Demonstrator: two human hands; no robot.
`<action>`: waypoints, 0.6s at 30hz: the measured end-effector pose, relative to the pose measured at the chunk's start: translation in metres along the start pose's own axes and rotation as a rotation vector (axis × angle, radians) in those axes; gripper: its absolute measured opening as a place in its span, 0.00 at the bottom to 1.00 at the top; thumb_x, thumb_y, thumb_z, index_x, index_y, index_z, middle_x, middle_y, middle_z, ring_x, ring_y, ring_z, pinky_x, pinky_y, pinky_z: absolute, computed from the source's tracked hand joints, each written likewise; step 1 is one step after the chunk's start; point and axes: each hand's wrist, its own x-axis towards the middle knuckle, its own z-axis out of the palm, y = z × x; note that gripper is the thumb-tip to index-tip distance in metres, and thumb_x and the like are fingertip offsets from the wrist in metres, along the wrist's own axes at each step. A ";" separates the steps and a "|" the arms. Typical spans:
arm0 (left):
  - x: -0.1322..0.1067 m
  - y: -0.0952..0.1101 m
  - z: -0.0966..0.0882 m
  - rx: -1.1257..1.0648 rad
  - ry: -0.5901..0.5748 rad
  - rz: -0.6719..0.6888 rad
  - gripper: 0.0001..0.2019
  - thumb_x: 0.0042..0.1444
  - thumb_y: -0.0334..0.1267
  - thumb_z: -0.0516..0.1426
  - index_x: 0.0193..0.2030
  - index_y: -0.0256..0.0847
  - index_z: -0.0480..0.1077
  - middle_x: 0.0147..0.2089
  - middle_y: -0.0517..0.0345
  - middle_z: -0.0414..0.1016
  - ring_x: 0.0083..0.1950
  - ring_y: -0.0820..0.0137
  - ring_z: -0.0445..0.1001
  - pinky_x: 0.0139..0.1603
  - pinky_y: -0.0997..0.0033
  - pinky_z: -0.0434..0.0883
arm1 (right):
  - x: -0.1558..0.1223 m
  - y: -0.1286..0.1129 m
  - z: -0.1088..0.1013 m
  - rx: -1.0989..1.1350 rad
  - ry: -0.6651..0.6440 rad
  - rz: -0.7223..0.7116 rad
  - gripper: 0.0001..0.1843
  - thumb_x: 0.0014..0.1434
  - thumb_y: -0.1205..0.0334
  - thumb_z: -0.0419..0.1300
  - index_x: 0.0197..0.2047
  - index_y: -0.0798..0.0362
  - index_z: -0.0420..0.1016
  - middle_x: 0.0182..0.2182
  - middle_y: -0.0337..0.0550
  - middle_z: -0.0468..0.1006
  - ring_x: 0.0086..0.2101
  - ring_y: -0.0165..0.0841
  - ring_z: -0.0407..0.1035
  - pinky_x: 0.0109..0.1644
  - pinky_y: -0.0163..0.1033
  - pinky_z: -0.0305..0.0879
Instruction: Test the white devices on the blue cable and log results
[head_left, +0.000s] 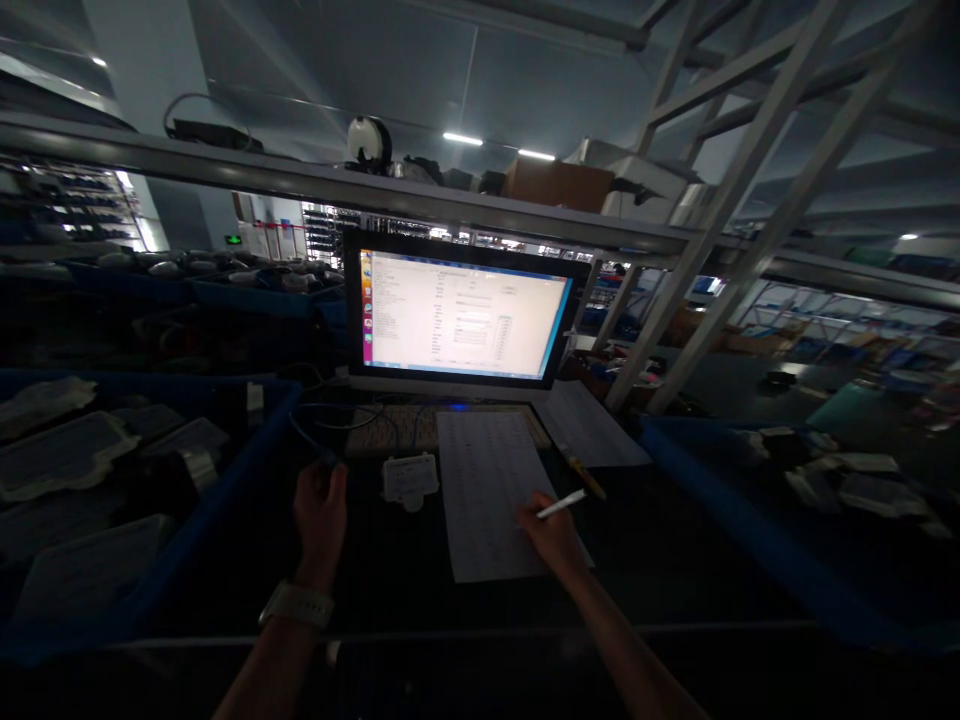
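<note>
Darkness is obscuring the left hand [321, 510]; its fingers are curling narrowly at one blue cable's [303, 434] end, whether gripping it I cannot tell. The right hand [553, 535] is holding one white pen [564, 503] over the nearer of two printed sheets [487, 490], which is partly hiding one keyboard [375, 432]. One white-cased device [409, 477] is lying just beside that sheet. Two nearer blue bins [231, 500] are running out of frame.

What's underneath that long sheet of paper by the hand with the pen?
The sheet overlaps the keyboard, which shows on either side; lower down, it lies over the dark tabletop. The keyboard's middle and anything else under the paper are covered and cannot be seen.
</note>
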 end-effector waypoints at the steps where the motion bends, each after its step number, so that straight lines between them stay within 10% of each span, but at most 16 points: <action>1: 0.000 -0.001 0.000 0.003 0.003 -0.001 0.17 0.38 0.47 0.59 0.34 0.40 0.66 0.33 0.59 0.72 0.37 0.66 0.72 0.40 0.63 0.69 | 0.000 0.000 0.000 -0.013 0.001 -0.010 0.17 0.42 0.50 0.56 0.15 0.48 0.53 0.12 0.31 0.53 0.18 0.27 0.51 0.23 0.35 0.47; 18: 0.000 -0.009 0.000 -0.011 -0.002 0.041 0.16 0.42 0.46 0.59 0.36 0.39 0.66 0.33 0.59 0.70 0.36 0.67 0.71 0.39 0.64 0.70 | 0.000 -0.002 -0.002 -0.036 0.037 -0.049 0.17 0.41 0.50 0.55 0.14 0.48 0.53 0.12 0.31 0.54 0.18 0.27 0.52 0.22 0.34 0.48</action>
